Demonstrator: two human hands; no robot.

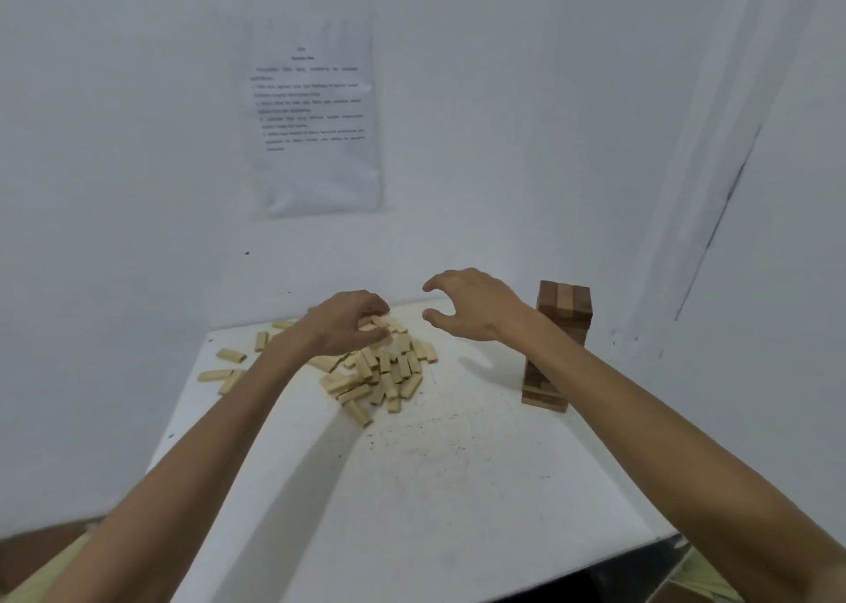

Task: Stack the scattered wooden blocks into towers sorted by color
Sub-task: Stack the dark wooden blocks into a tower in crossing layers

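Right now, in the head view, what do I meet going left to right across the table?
Stray pale blocks → left hand, pinching a block → right hand, holding nothing → dark tower.

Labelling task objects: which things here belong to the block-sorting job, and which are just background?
Job: light blocks, dark tower, left hand gripping light blocks at the pile, right hand hovering, holding nothing.
Just there: white table, printed sheet on the wall.
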